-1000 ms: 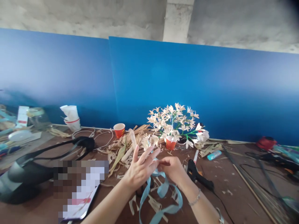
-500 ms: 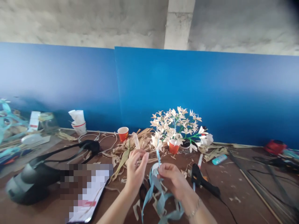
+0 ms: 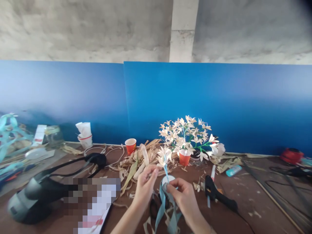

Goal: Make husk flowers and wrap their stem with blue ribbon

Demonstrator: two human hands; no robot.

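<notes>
A small white flower (image 3: pixel 163 156) on a light blue wrapped stem stands upright between my hands. My right hand (image 3: pixel 181 191) pinches the lower end of the stem, where blue ribbon (image 3: pixel 161 211) hangs down over the table. Behind the stem's foot lies a white round piece (image 3: pixel 168 179). My left hand (image 3: pixel 146 182) is raised just left of the stem, thumb and fingertips close together near the flower's underside; what they hold, if anything, is too small to name. Beyond them, a bunch of white flowers on green stems (image 3: pixel 187 131) rises around a red cup (image 3: pixel 184 158).
On the table (image 3: pixel 136 224) lie dry husks (image 3: pixel 151 152), an empty red cup (image 3: pixel 131 147) and white cups (image 3: pixel 85 139). A black glue gun (image 3: pixel 219 196) with its cable lies right, near a turquoise packet (image 3: pixel 233 170). A black device (image 3: pixel 36 195) and a phone (image 3: pixel 97 211) lie left.
The view has tilted upward, so the scene sits lower. My left hand has moved closer to the stem, with its fingertips near the flower. My right hand still pinches the stem's lower end.
</notes>
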